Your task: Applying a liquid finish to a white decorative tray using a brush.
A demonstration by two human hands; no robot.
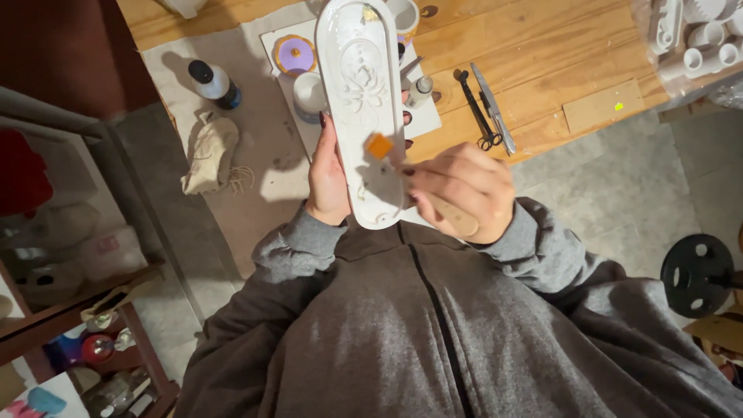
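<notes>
The oval tray [362, 101] looked like matt white plaster with a raised flower relief. The brush [453, 215] had a pale wooden handle. The tabletop [557, 54] was grained, unvarnished wood; the scissors [478, 112] were dark metal; the sweatshirt [433, 333] was soft grey cloth.

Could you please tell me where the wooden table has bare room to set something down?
Bare wood lies right of the scissors, around the small wooden board. The cloth is open between bottle and rag. The paint pots are crowded.

White dark-capped bottle [214, 83] upper left
</notes>
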